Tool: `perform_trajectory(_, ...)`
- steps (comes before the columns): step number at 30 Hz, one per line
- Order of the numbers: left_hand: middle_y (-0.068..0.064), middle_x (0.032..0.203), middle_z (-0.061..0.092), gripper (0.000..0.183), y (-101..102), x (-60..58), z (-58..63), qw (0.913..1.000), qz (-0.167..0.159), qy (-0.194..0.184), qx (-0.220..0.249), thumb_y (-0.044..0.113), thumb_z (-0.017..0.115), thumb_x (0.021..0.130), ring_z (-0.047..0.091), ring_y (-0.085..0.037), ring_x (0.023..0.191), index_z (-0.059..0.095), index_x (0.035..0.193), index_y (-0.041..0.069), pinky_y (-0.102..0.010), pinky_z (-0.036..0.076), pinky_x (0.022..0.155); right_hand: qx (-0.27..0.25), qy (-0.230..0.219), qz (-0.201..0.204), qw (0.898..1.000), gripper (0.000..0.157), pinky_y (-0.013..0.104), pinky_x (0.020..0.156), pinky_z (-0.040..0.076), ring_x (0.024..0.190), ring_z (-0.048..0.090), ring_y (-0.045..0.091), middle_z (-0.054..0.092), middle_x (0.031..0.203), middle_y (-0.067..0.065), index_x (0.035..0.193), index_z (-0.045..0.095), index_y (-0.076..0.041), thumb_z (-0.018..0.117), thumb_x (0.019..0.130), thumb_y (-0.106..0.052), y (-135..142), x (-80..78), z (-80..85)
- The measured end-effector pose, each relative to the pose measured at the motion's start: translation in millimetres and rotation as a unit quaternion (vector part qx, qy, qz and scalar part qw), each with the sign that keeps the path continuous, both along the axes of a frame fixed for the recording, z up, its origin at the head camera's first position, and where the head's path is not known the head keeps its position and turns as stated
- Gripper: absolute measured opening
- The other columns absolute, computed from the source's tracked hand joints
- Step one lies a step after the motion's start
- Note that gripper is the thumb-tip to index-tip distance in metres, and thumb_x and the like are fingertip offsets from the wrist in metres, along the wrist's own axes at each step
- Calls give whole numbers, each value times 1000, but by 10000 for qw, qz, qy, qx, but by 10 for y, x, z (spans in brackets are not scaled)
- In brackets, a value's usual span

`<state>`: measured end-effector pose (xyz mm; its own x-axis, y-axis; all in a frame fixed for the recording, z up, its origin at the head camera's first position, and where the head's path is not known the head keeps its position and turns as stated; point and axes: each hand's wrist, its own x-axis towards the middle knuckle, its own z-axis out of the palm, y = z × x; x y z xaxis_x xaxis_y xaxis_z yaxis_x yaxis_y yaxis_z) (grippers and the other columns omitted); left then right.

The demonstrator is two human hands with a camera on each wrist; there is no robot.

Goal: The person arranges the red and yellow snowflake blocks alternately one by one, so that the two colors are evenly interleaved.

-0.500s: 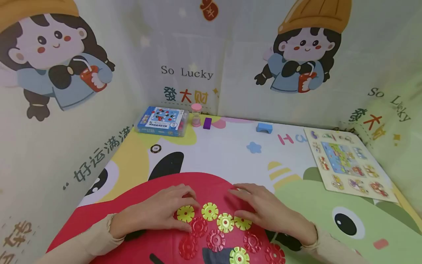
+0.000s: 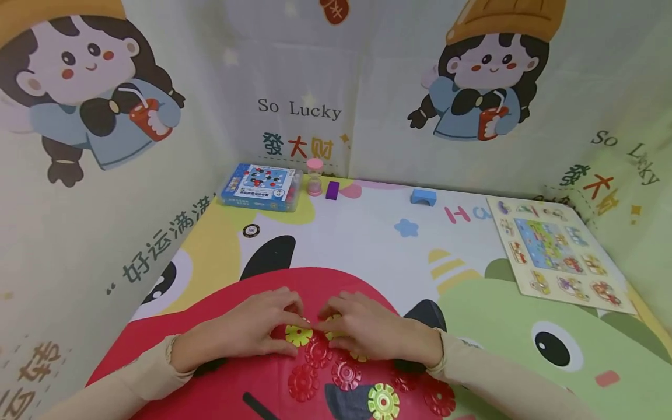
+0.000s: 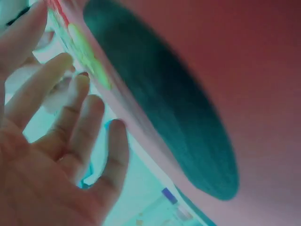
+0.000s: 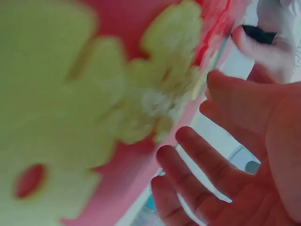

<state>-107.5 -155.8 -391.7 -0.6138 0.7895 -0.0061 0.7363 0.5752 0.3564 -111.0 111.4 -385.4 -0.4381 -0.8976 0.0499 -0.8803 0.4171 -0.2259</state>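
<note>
Several notched plastic flower discs, yellow and red, lie flat on the red part of the printed mat. My left hand (image 2: 259,324) is at their left side, its loosely bent fingers beside a yellow disc (image 2: 298,335). Close to those fingertips, my right hand (image 2: 370,326) reaches over the group and partly covers some yellow discs. In the right wrist view its fingers (image 4: 202,165) are spread and hold nothing, with large blurred yellow discs close by. Nearer me lie red discs (image 2: 303,382) and a single yellow disc (image 2: 384,401). The left wrist view shows relaxed fingers (image 3: 84,127) apart.
At the back left stand a clear-sided box (image 2: 259,186), a pink hourglass (image 2: 314,177) and a purple block (image 2: 332,191). A black chip (image 2: 251,231) lies nearer. A blue arch block (image 2: 423,197) sits farther right, and a picture puzzle board (image 2: 556,251) lies at the right.
My right hand has moved left, over the yellow discs and up close to my left hand. The left hand has stayed nearly in place. The head view has tilted slightly.
</note>
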Motion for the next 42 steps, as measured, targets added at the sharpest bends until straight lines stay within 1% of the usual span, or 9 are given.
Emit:
perform_trajectory(5,14,109,55,50,54,75,14,9996,-54,98,-247,57,71,74,46,0,98,63,120,40,-23,48,76,50,-86,-162,9998,49,23,87,50,108,53,8,59,120,-5,127,61,-28,72,81,-40,60,-57,-37)
perform_trajectory(8,15,107,55,47,91,85,21,9990,-124,311,-303,52,72,75,45,1,96,64,120,39,-23,46,76,38,-190,-261,9995,45,22,86,51,107,53,8,59,118,-4,125,63,-27,72,82,-37,112,-81,-39)
perform_trajectory(14,15,107,56,49,211,96,-11,9937,-791,717,-329,53,66,81,45,2,94,58,127,38,-19,42,73,36,-379,-388,9985,42,23,87,51,105,52,8,58,114,-5,124,64,-27,71,83,-34,180,-134,-29)
perform_trajectory(17,15,107,57,48,249,101,-17,9909,-991,831,-382,51,65,82,44,2,92,58,128,37,-17,40,70,57,-496,-378,9980,43,22,85,50,102,50,7,57,112,-6,124,63,-28,70,83,-36,189,-139,-32)
perform_trajectory(20,15,106,58,45,262,97,-15,9900,-1059,854,-366,48,67,82,44,2,90,61,125,35,-15,40,69,70,-518,-408,9978,42,21,83,49,99,49,5,56,109,-7,123,64,-27,70,82,-38,180,-142,-25)
perform_trajectory(26,13,116,63,42,315,61,9,9885,-1240,816,-275,47,69,81,49,0,94,66,119,31,-12,44,73,161,-519,-400,9977,42,19,80,48,95,48,4,55,104,-7,120,66,-24,71,81,-39,176,-151,5)
perform_trajectory(30,13,111,67,37,371,48,51,9867,-1374,834,-257,47,71,79,52,1,91,71,111,28,-11,45,72,202,-602,-437,9970,42,18,80,48,95,48,4,56,104,-6,118,67,-22,72,80,-40,181,-147,17)
perform_trajectory(35,12,108,67,39,411,39,83,9881,-1375,584,-366,44,73,78,56,0,97,70,113,28,-14,49,78,226,-757,-628,9949,40,20,84,49,97,50,4,58,107,-4,115,68,-18,73,80,-38,177,-139,23)
perform_trajectory(42,13,111,62,43,444,-40,85,9916,-1148,-485,-347,39,76,77,52,0,101,65,117,29,-19,48,83,276,-740,-887,9929,45,21,84,50,97,50,4,58,109,-4,116,65,-16,75,78,-38,160,-148,15)
